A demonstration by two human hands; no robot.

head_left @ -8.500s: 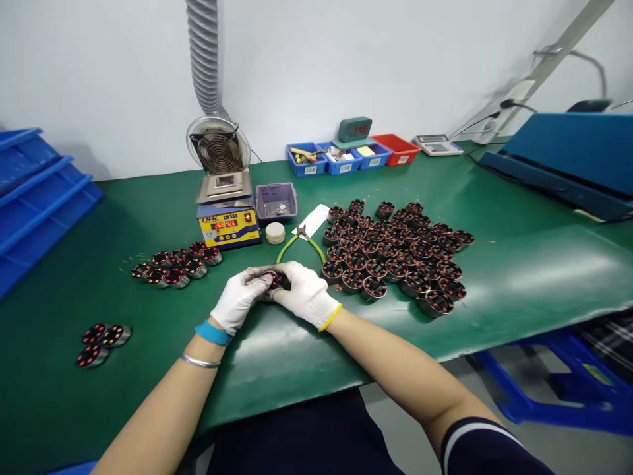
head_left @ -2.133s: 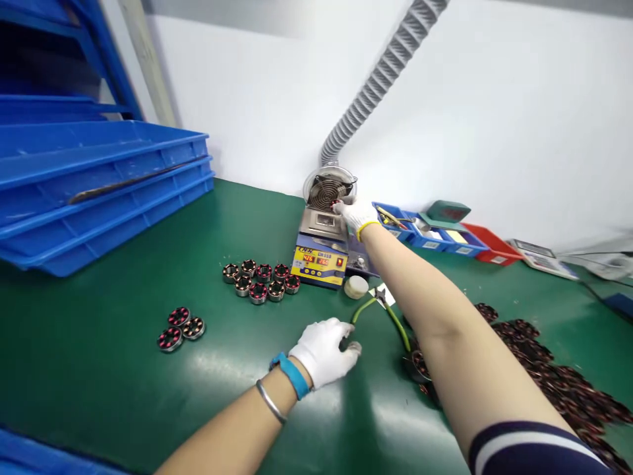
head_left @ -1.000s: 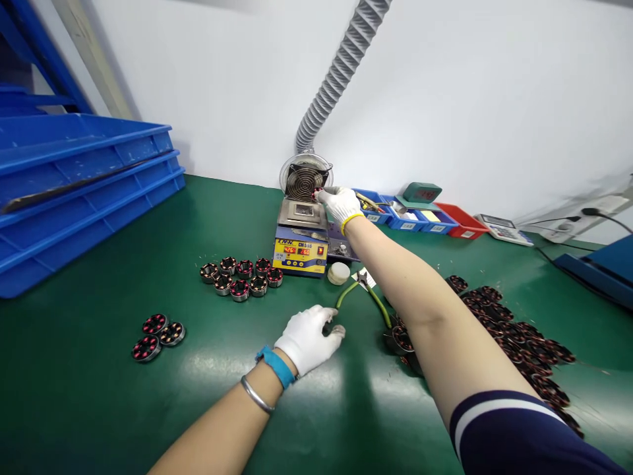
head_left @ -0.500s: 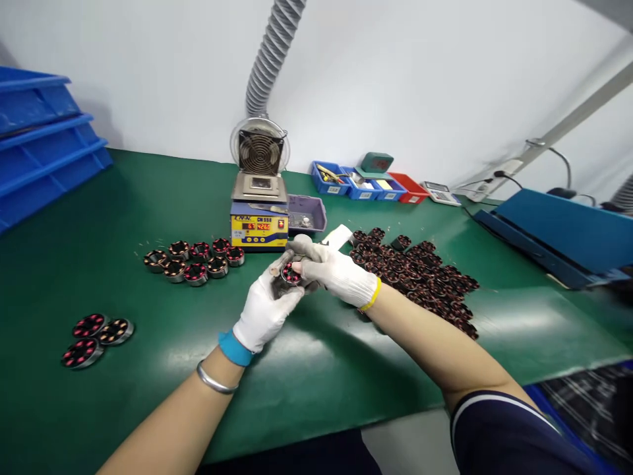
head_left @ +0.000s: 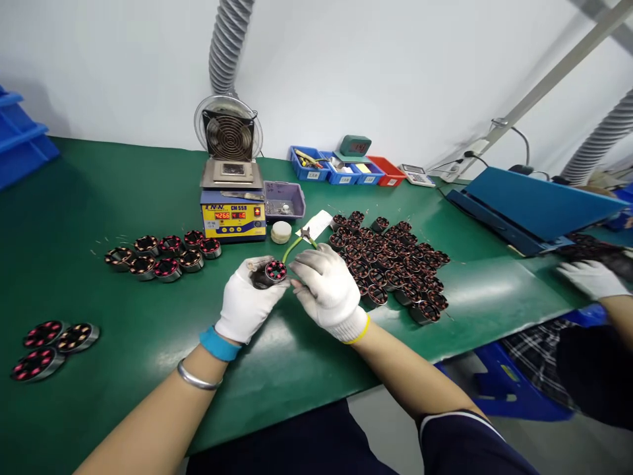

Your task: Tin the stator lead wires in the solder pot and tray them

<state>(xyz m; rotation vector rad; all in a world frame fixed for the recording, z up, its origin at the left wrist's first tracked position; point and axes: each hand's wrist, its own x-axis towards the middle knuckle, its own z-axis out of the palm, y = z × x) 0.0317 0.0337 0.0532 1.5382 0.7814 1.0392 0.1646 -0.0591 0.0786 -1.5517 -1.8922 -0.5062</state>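
Observation:
My left hand, in a white glove, is wrapped round a small motor stator with red-tipped windings facing up. Close by on the right, my gloved right hand has its fingers loosely bent, thumb apart from them, and no object shows in it. Just beyond that hand are green-handled cutters, their jaws over a white paper slip; one handle is partly hidden behind the fingers. A dense group of copper-wound stators stands to the right. Smaller groups of stators stand on the left.
Behind my hands is a yellow-and-blue solder pot with a fan, next to a purple tray and a round pale tin. Small blue bins line the wall. A co-worker's gloved hand is at far right.
My right hand has come off the stator and drawn slightly right, uncovering the green-handled cutters and the pale tin. The view has swung right, bringing a co-worker's hand into sight.

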